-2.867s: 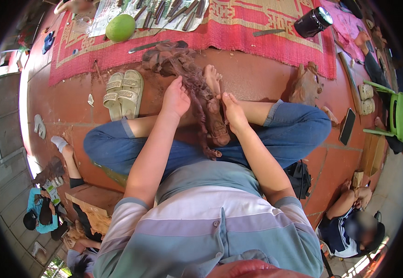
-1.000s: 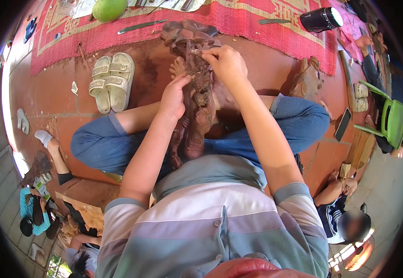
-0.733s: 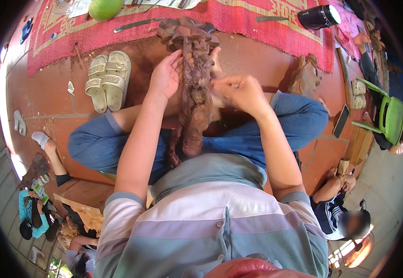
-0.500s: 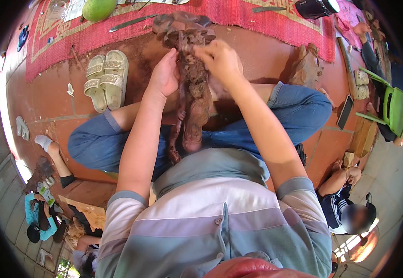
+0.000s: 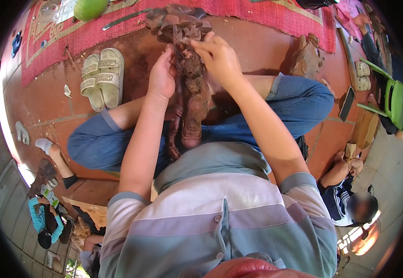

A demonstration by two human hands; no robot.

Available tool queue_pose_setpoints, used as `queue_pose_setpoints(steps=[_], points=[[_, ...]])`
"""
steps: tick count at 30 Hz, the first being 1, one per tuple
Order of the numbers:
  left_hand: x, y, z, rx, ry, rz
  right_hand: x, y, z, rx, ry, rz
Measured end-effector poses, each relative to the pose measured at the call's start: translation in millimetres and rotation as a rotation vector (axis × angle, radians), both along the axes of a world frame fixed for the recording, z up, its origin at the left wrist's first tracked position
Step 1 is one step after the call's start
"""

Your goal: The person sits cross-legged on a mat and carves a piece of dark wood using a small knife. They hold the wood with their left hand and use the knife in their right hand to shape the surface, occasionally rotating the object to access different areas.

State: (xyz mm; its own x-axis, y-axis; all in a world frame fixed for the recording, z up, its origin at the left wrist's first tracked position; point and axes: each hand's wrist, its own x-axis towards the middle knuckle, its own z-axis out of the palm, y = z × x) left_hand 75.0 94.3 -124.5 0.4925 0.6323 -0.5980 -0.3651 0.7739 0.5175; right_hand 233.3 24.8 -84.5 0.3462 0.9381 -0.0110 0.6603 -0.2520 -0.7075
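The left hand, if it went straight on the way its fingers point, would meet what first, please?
The left hand would probably first meet the brown carving's broad far end, just ahead of its fingertips, though the depth is unclear.

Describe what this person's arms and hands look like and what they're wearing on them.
The left hand and right hand are bare, with no gloves or watch visible. Short sleeves, off-white and lavender, end in grey-green cuffs.
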Motion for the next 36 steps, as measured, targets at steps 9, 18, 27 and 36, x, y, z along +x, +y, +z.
queue_pose_setpoints(steps=[9, 18, 27, 36], points=[[2.3, 0.4, 7.9, -0.04, 0.015, -0.044, 3.8, 22.1, -4.7, 0.034, -0.059, -0.038], [-1.8, -2.7, 7.2, -0.035, -0.022, -0.033, 9.7, 18.3, 0.4, 0.05, 0.004, -0.015], [-0.1, -4.2, 6.5, -0.013, 0.027, 0.012, 1.1, -11.4, 6.6, -0.042, 0.021, 0.008], [0.3, -3.7, 6.8, -0.001, 0.025, 0.008, -3.9, -15.7, 20.1, -0.081, -0.009, 0.012]])
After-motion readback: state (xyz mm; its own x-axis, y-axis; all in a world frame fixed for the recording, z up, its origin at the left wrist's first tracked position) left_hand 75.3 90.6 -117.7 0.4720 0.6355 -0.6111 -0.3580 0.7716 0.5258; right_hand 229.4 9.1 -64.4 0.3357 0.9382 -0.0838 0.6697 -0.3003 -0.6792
